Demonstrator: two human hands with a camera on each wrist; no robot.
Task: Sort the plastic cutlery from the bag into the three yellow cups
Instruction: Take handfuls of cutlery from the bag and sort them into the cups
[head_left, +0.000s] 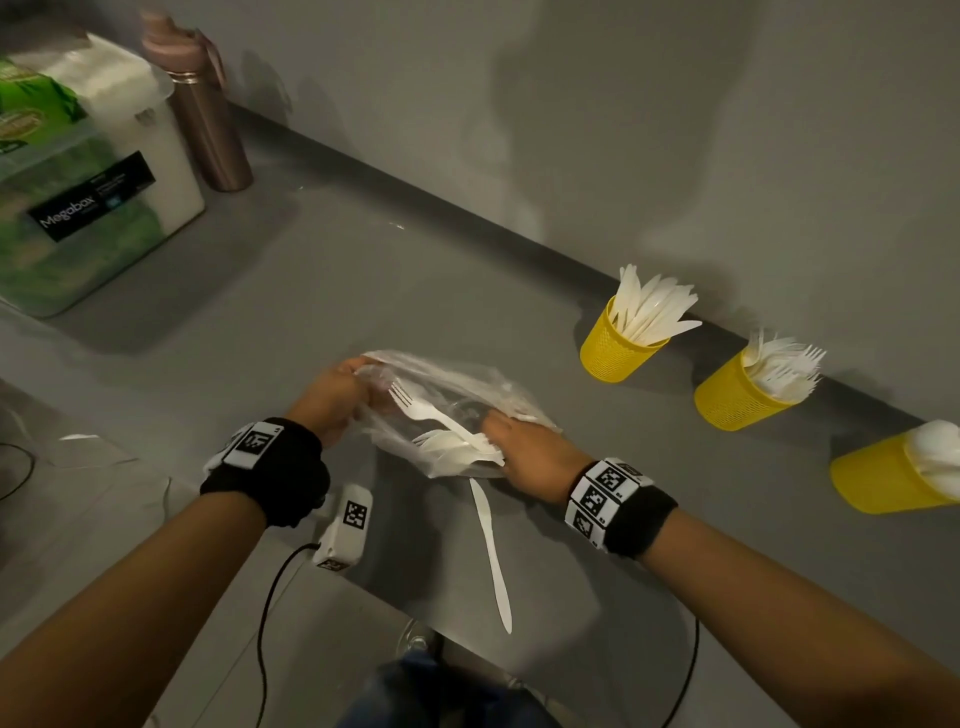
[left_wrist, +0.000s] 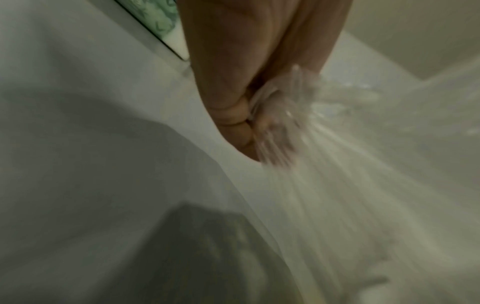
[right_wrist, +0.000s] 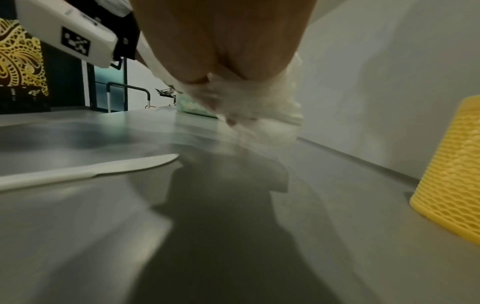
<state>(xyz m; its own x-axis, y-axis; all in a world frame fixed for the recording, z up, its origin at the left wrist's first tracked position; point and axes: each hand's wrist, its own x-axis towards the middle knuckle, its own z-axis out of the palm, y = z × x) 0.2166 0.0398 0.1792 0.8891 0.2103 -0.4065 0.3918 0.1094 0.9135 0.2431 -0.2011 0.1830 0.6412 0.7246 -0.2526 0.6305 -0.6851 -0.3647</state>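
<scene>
A clear plastic bag (head_left: 457, 384) lies mid-table with a white fork (head_left: 415, 405) and a few other white pieces inside. My left hand (head_left: 337, 395) pinches the bag's left edge; the left wrist view shows the fingers (left_wrist: 233, 115) bunched on the plastic (left_wrist: 324, 164). My right hand (head_left: 519, 447) grips the bag's right side, its fingers wrapped in plastic (right_wrist: 272, 115) and partly hidden. A white knife (head_left: 491, 551) lies loose on the table near me. Three yellow cups stand along the wall: knives (head_left: 613, 348), forks (head_left: 732, 400), spoons (head_left: 878, 478).
A clear storage box (head_left: 93, 197) and a pink metal bottle (head_left: 208, 114) stand at the back left. A white tagged device (head_left: 345, 525) with a black cable lies by my left wrist. The grey wall runs close behind the cups.
</scene>
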